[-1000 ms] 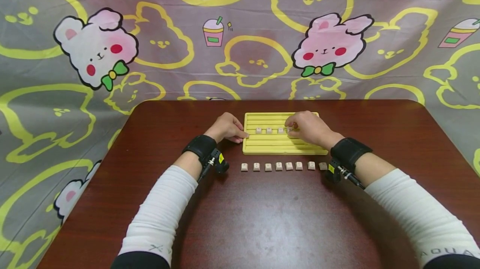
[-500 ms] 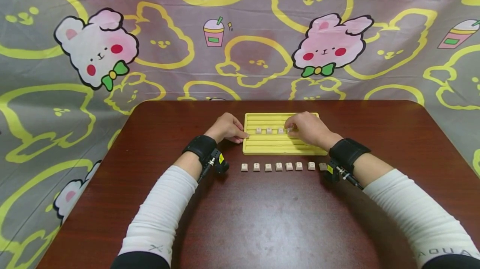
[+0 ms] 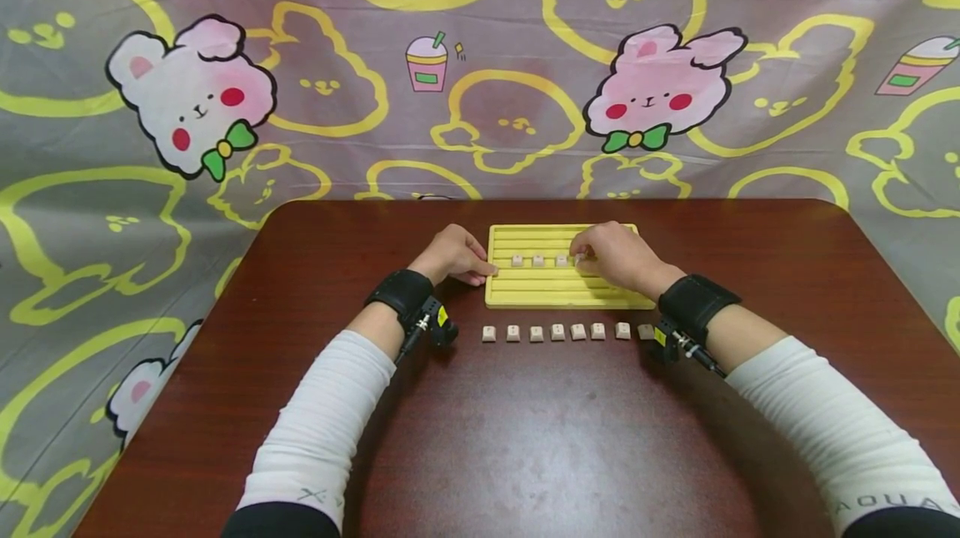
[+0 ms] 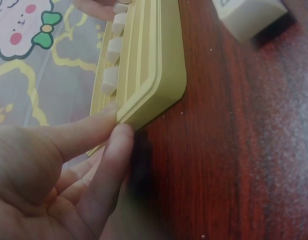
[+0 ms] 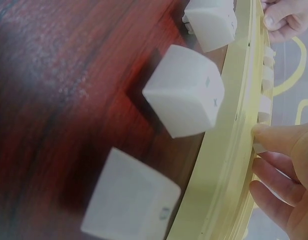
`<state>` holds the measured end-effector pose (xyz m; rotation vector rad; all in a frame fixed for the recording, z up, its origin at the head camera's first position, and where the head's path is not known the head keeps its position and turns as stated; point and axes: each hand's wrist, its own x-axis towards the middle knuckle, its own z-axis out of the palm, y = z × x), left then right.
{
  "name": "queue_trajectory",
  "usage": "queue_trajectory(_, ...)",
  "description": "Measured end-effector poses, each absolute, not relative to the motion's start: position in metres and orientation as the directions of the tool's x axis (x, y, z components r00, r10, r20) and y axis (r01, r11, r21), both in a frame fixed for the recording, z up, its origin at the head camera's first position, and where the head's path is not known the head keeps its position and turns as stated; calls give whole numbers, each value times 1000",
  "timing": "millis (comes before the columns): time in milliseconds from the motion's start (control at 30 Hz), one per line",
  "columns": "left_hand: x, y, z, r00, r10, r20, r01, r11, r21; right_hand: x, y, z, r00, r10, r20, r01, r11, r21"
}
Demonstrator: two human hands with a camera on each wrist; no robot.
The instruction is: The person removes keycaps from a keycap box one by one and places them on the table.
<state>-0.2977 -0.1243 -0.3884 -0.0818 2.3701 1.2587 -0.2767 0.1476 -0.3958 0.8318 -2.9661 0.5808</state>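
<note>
The yellow tray [image 3: 555, 304] was a smooth, matte-looking rectangle with rounded corners and straight parallel ridges running side to side. The keycaps [image 3: 557, 333] were chunky off-white blocks with tapered sides and small dark marks, too blurry for me to read. All of it sat on a dark reddish-brown wood-grain table [image 3: 480, 455] with a bit of sheen, and a wrinkly cartoon-print cloth [image 3: 517, 37] hung behind.

Edge-wise, the tray was toward the far side of the table, with wood showing in front, behind and on either side. The left hand [image 3: 456, 256] had its left rim pinched between thumb and finger. The right hand [image 3: 618, 254] came in over the right end, gripping one small keycap [image 5: 259, 148] between thumb and fingertips. A narrow strip of tabletop separated the tray's front edge from a row of eight keycaps, the rightmost partly hidden by the right wrist camera [image 3: 663, 344]. Nearer the person, a wide stretch of wood ran between the two white sleeves.

Inside the tray, three keycaps stood in one middle groove, gaps between them, just left of the pinched one.
</note>
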Motion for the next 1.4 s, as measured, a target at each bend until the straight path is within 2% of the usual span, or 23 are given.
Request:
queue_trajectory(1033, -306, -125, -397, -894, 156, -420, -261, 579, 772, -275, 155, -392, -841, -526, 131, -534, 765, -359)
queue_trajectory(1400, -298, -125, -389, -887, 172, -428, -273, 552, 788, -272, 161, -390, -856, -506, 102, -507, 786, -354)
